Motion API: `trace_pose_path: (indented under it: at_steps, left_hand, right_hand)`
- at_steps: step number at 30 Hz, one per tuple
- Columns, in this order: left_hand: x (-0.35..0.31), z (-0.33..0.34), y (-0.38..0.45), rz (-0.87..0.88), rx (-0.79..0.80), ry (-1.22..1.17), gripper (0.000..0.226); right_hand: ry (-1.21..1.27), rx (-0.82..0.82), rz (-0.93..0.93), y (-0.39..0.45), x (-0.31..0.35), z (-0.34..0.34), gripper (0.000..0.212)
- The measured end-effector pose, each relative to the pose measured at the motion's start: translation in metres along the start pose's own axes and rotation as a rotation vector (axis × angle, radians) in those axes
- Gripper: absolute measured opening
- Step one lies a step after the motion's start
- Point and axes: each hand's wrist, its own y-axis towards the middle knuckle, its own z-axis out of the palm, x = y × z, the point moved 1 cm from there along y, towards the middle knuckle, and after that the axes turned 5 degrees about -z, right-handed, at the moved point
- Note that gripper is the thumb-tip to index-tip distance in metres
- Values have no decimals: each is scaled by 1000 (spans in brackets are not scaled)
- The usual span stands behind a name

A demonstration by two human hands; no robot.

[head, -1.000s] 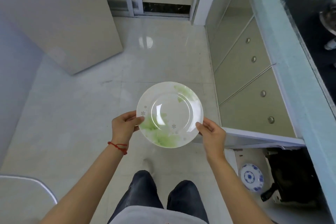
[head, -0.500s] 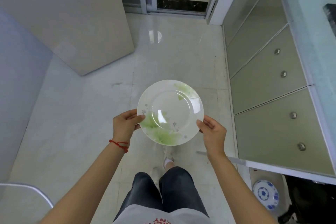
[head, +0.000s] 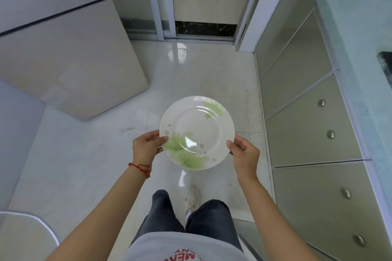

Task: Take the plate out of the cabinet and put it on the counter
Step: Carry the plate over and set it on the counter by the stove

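Note:
A white plate (head: 197, 127) with green leaf print and small star marks is held flat over the floor, at waist height in front of me. My left hand (head: 146, 147) grips its left rim, thumb on top. On the opposite rim my right hand (head: 246, 154) holds on the same way. The pale counter (head: 347, 53) runs along the right edge of the view, well to the right of the plate. The open cabinet is out of view.
Closed grey drawers with round metal knobs (head: 307, 129) line the right side under the counter. A large beige appliance (head: 63, 59) stands at left. A doorway with a dark threshold (head: 204, 28) lies ahead. A rounded metal edge (head: 29, 218) shows at bottom left.
The view has swung away from the open cabinet and the blue-patterned dish, which have left the frame. Both hands keep the same hold on the plate, now further along the drawer row.

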Motion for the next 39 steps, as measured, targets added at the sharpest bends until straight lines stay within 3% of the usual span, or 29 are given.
trace_pose_path:
  at_steps: [14,19,24,34,39]
  left_hand:
    - [-99,71,146,-7,140,56,24]
    - [-145,93,201,-9,161,74,25]
    - [-184,120,250,-18,222,130,24]
    - [-225,223,305,-33,270,146,21]
    - [-245,290,325,-26,283,155,22]
  right_hand:
    - [24,-90,38,147,46,55,38]
    - [72,-145,62,202,69,85,26]
    - [113,-188,66,247,85,102,34]
    - [136,-270,85,352,103,73,33]
    - [132,-306,87,411,116,43,20]
